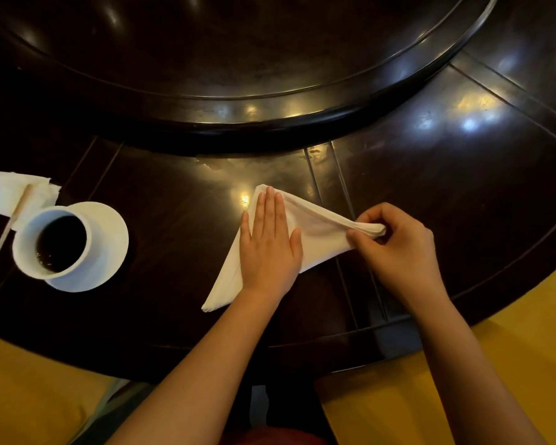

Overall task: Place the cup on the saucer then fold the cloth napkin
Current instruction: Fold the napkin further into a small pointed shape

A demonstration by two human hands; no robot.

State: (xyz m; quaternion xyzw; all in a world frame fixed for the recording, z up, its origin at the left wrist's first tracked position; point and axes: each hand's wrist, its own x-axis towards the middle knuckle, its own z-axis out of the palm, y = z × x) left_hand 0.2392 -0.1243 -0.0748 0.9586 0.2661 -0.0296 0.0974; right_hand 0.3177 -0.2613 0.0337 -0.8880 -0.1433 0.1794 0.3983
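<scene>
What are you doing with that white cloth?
A person is folding a cloth napkin on a dark table. The left hand lies flat on it, pressing it down, while the right hand pinches one corner and lifts it a little. Off to the left, the cup, with dark drink in it, already sits on its saucer.

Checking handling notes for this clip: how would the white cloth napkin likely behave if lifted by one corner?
Probably floppy: the cloth napkin sags in soft creases between the flat left hand and the right hand, which pinches its corner. Likely light, since a fingertip grip raises that corner. Its folds would probably fall open, as only the pressing palm seems to hold them.
</scene>
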